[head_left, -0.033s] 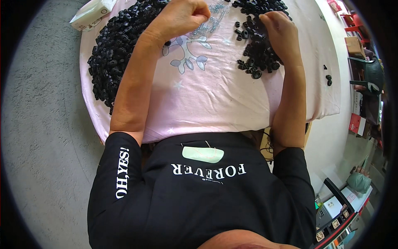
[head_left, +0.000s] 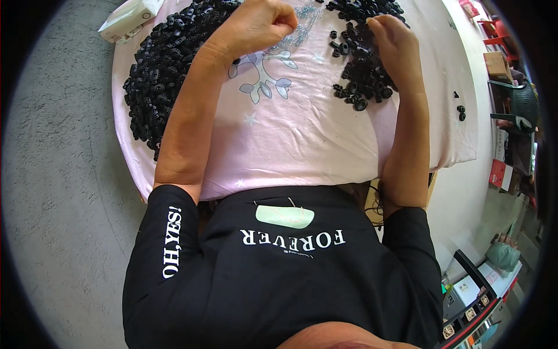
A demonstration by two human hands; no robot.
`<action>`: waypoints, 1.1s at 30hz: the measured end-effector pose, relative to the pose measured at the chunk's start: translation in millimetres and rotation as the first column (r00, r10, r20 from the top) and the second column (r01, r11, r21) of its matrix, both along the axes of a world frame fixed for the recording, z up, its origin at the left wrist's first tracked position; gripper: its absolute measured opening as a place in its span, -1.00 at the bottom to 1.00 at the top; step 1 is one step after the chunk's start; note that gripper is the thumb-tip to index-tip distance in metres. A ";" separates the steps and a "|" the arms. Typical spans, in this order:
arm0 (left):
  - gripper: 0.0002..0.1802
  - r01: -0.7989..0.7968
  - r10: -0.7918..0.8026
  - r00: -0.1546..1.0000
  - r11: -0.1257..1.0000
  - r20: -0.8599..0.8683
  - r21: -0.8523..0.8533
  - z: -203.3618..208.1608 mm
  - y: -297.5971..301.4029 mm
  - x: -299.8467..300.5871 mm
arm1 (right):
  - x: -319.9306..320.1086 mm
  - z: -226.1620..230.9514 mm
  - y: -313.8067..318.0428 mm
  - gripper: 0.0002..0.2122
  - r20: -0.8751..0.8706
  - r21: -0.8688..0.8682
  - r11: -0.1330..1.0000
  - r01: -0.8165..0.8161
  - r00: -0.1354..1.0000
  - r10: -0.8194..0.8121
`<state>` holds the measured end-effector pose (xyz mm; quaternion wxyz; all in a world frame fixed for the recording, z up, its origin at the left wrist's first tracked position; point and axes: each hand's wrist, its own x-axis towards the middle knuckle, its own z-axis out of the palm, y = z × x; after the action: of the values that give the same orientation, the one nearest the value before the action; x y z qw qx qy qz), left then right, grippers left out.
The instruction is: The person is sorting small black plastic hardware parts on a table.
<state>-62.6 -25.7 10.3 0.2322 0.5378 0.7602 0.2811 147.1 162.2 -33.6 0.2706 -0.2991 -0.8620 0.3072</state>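
My left hand [head_left: 261, 23] is closed, fingers curled together, at the far middle of the table. It hovers by a loose heap of small, shiny, silvery pieces [head_left: 299, 36] that look like tiny springs. What its fingers hold, if anything, is hidden. To its left spreads a large pile of small black plastic pieces [head_left: 160, 75] with holes. My right hand [head_left: 396, 46] is closed in a pinch over a second heap of small black plastic pieces [head_left: 363, 72], rounder and knob-like. Whatever lies between those fingertips is too small to make out.
A pink cloth with a printed branch and stars covers the table [head_left: 308, 134]. A white packet [head_left: 129, 20] rests at the far left edge. A few stray black pieces [head_left: 461, 112] lie at the right. Beyond stand a dark chair [head_left: 520, 104] and a cardboard box [head_left: 497, 66].
Both hands have shifted very slightly to the right. The heaps look the same.
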 end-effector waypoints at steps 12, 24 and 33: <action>-0.87 0.081 -0.056 0.926 0.995 -0.373 0.051 -36.8 9.7 20.7 | -9.9 -1.1 -18.9 -0.78 -0.180 -0.536 0.822 -0.193 0.977 0.112; -0.83 0.100 -0.059 0.926 0.991 -0.372 0.092 -35.9 8.6 15.9 | -11.2 -9.9 -11.9 -0.78 -0.232 -0.526 0.795 -0.304 0.950 0.209; -0.87 0.109 -0.094 0.927 0.994 -0.364 0.020 -35.1 7.8 24.5 | -10.9 -8.3 -12.7 -0.78 -0.215 -0.518 0.801 -0.301 0.952 0.218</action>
<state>-38.1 -17.9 -24.7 0.0915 0.6235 0.7553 0.1799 136.2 149.5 -41.9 0.1915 -0.2195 -0.7495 0.5945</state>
